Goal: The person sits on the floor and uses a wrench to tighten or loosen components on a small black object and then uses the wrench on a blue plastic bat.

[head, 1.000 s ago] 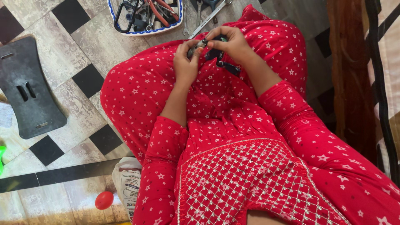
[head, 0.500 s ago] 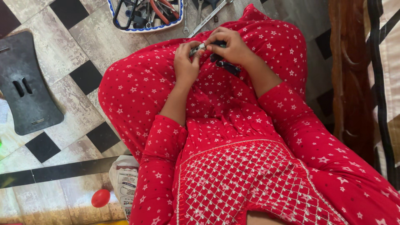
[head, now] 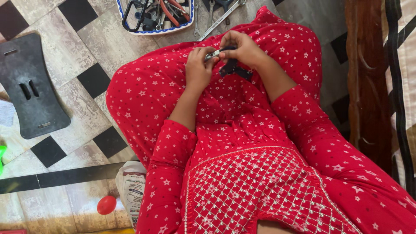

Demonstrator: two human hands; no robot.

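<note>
I sit on the floor in red star-print clothes, both hands together over my raised knee. My left hand (head: 198, 69) pinches a small silver metal part (head: 212, 54) at its near end. My right hand (head: 242, 47) is closed on a small black piece (head: 229, 66) with a dark strap hanging below it, and its fingertips meet the metal part. The fingers hide how the two pieces join.
A white tray with a blue rim (head: 173, 28) holding several hand tools lies on the tiled floor ahead, with spanners (head: 216, 21) beside it. A dark plastic panel (head: 30, 84) lies left. A red ball (head: 107, 204) and a white bag (head: 131, 186) lie near my left elbow. Wooden furniture (head: 368, 78) stands right.
The hands stay together on the small parts, with the fingers shifting slightly. The black strap now hangs more below the right hand. The view has shifted a little.
</note>
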